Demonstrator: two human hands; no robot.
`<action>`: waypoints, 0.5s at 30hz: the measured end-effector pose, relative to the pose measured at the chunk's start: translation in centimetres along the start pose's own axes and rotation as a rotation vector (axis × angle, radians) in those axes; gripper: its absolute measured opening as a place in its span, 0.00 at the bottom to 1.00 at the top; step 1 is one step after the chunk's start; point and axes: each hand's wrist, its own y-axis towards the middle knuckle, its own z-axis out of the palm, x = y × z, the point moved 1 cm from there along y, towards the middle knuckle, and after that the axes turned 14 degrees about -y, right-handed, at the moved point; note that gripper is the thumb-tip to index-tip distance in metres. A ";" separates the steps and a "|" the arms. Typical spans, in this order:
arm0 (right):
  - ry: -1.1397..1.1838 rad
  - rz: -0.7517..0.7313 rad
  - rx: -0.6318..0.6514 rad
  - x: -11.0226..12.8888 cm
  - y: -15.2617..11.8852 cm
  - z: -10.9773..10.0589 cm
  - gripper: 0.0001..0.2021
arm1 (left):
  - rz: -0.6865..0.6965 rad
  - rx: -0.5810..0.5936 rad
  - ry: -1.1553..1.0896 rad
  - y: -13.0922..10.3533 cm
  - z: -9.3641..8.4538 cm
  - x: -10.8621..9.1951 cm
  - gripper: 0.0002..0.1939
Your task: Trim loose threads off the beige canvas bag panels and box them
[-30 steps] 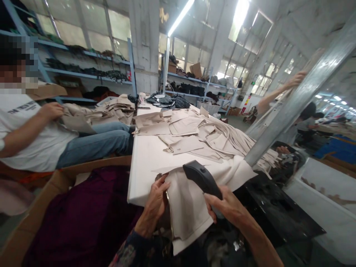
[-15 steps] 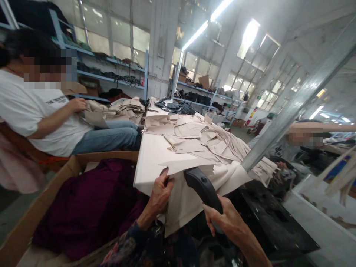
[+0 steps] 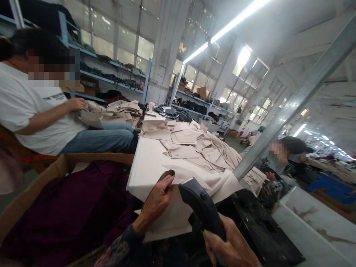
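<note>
My right hand (image 3: pixel 229 241) is wrapped round a black electric clipper (image 3: pixel 201 202), its pale metal head pointing up and to the left. My left hand (image 3: pixel 157 202) is closed on a beige fabric piece (image 3: pixel 167 222) that hangs below the fingers at the table's near edge. A dark brown strip or edge shows along its thumb and fingers; I cannot tell what that is. The clipper's head is apart from the left fingertips, just to their right. Ahead, more beige cut pieces (image 3: pixel 185 152) lie spread on the white table (image 3: pixel 147 159).
A cardboard box (image 3: pixel 62 163) holding purple cloth (image 3: pixel 91 200) stands at left. A person in a white shirt (image 3: pixel 41 111) sits beyond it, handling beige fabric. A slanting metal post (image 3: pixel 278 115), a black panel (image 3: pixel 261 222) and a white bin (image 3: pixel 306 218) stand at right, near another person (image 3: pixel 280 163).
The beige edge that stretched from my left hand to the clipper is no longer held up between them. My left hand has turned, and the clipper has lowered slightly. The view has shifted.
</note>
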 end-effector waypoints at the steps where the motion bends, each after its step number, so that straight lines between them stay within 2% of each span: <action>1: -0.014 0.022 -0.029 0.0 -0.1 0.1 0.12 | 0.020 0.029 0.026 -0.2 0.1 -0.3 0.19; 3: -0.025 0.042 -0.058 0.1 -0.2 0.3 0.13 | 0.065 0.119 0.052 -0.6 0.4 -0.9 0.17; 5: 0.006 0.005 -0.006 0.3 0.0 0.4 0.12 | 0.099 0.222 0.047 -1.1 0.7 -1.5 0.16; 7: 0.060 -0.057 0.061 0.5 0.4 0.1 0.10 | 0.108 0.269 0.031 -1.5 0.6 -1.8 0.17; 11: 0.105 -0.138 0.072 -0.2 1.4 -0.5 0.13 | 0.059 0.253 -0.036 -2.2 -0.2 -1.3 0.16; 15: 0.098 -0.127 0.133 -1.3 1.7 -0.3 0.12 | 0.007 0.208 -0.142 -2.6 -0.7 -1.1 0.13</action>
